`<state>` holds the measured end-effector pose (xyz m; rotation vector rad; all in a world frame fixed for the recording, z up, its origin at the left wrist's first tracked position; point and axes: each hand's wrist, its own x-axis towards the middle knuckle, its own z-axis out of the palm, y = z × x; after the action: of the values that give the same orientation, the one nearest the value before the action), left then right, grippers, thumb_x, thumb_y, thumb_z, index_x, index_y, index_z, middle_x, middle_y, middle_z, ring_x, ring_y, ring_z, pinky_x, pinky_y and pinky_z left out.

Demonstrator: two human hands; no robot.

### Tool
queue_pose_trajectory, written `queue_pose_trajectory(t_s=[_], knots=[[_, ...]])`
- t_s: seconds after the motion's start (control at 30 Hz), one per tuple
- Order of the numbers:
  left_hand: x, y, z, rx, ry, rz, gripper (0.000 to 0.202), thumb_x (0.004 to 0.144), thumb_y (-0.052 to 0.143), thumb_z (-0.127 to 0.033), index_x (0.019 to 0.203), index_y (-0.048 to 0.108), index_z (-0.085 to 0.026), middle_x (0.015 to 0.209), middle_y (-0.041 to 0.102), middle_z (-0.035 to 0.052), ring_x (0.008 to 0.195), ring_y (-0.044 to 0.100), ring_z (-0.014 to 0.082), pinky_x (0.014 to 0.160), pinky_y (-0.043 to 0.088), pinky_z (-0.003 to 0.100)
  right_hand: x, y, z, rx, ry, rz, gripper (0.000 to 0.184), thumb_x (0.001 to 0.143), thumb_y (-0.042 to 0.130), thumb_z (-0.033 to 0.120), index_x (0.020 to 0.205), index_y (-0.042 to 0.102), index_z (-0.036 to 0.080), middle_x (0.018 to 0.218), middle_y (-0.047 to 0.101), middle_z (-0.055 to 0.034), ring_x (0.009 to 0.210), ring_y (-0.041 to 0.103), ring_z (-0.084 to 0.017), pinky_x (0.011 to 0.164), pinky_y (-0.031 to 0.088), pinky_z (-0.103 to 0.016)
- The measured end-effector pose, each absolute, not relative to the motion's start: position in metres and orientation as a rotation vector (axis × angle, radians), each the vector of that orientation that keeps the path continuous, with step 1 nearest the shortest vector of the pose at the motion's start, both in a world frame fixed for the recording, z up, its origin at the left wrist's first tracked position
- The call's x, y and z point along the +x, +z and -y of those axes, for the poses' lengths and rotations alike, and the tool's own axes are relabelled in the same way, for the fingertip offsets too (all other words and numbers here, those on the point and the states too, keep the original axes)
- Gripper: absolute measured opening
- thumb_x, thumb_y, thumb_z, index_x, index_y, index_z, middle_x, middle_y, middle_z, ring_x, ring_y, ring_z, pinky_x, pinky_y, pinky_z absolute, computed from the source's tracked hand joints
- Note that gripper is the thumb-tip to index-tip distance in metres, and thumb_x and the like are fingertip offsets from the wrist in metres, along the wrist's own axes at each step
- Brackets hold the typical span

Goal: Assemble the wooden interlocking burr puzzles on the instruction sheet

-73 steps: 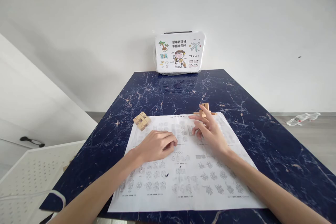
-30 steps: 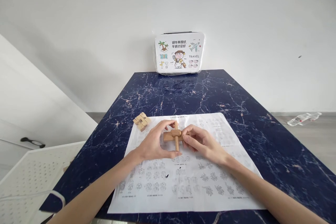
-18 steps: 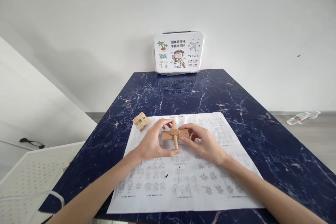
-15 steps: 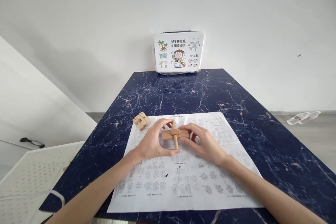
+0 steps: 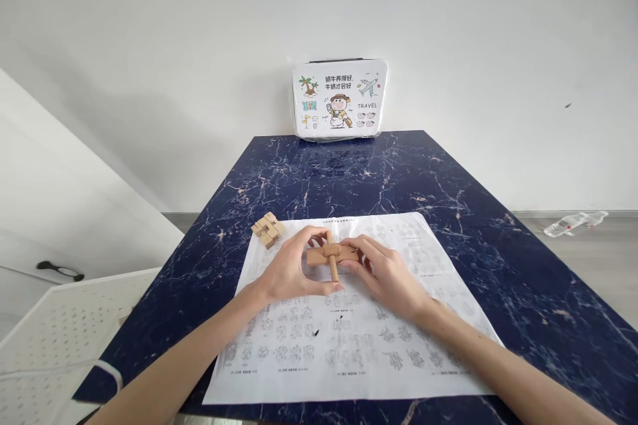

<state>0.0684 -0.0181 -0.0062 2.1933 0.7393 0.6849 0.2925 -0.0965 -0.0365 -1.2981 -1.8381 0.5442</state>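
Observation:
Between my two hands is a cross-shaped wooden puzzle [image 5: 331,250], made of interlocked light brown pieces, held just over a printed paper sheet [image 5: 279,378]. My left hand [image 5: 288,264] grips the two ends of its upright stick, thumb at the near end and fingers at the far end. At the right end of the flat crosspiece, my right hand [image 5: 386,271] pinches the wood between thumb and fingers. Some of the fingertips are hidden behind the pieces. A second wooden block puzzle [image 5: 268,229], assembled from several bars, sits at the sheet's upper left corner.
The dark blue marble-patterned table [image 5: 343,186] carries a white cartoon-printed case [image 5: 341,99] in clear wrap, against the wall. A white perforated surface [image 5: 44,339] with a white cable [image 5: 107,368] is at lower left. A clear plastic bottle [image 5: 568,224] lies on the floor at right.
The cross-shaped puzzle has tilted slightly in my hands, its central piece turning a little. My right hand has shifted very slightly; both hands keep their hold.

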Motion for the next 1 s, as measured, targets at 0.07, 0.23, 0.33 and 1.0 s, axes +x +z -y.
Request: queue_pose_trajectory(t_s=[0.07,0.23,0.33,1.0], knots=[[0.068,-0.005,0.018,2.188,0.683,-0.724,0.079,0.069,0.095,-0.048,0.133,0.054,-0.027,0.128,0.066,0.0081,0.117,0.066,0.0324,0.102,0.054,0.051,0.292,-0.036,0.097,-1.282,0.554,1.843,0.03,0.109,0.049,0.041,0.126,0.063,0.021,0.117,0.074,-0.0127,0.085,0.073,-0.024,0.074,0.058,-0.039],[0.069,-0.005,0.018,2.197,0.682,-0.714,0.077,0.067,0.095,-0.044,0.13,0.055,-0.026,0.124,0.067,0.0073,0.115,0.066,0.0315,0.101,0.055,0.051,0.292,-0.036,0.097,-1.293,0.556,1.852,0.028,0.109,0.05,0.039,0.125,0.063,0.02,0.116,0.073,-0.0127,0.087,0.073,-0.024,0.075,0.057,-0.039],[0.07,-0.005,0.018,2.211,0.7,-0.729,0.077,0.067,0.095,-0.043,0.13,0.054,-0.026,0.125,0.067,0.0072,0.115,0.066,0.0317,0.101,0.055,0.051,0.291,-0.039,0.096,-1.315,0.559,1.827,0.027,0.108,0.05,0.039,0.124,0.063,0.021,0.115,0.074,-0.012,0.085,0.072,-0.024,0.075,0.057,-0.039],[0.069,-0.013,0.022,2.439,0.822,-0.701,0.09,0.067,0.094,-0.048,0.142,0.046,-0.031,0.134,0.054,0.0107,0.125,0.057,0.0354,0.102,0.058,0.055,0.296,-0.035,0.093,-1.137,0.543,1.847,0.012,0.106,0.058,0.029,0.116,0.063,0.025,0.106,0.066,-0.0074,0.089,0.065,-0.021,0.079,0.058,-0.039]])
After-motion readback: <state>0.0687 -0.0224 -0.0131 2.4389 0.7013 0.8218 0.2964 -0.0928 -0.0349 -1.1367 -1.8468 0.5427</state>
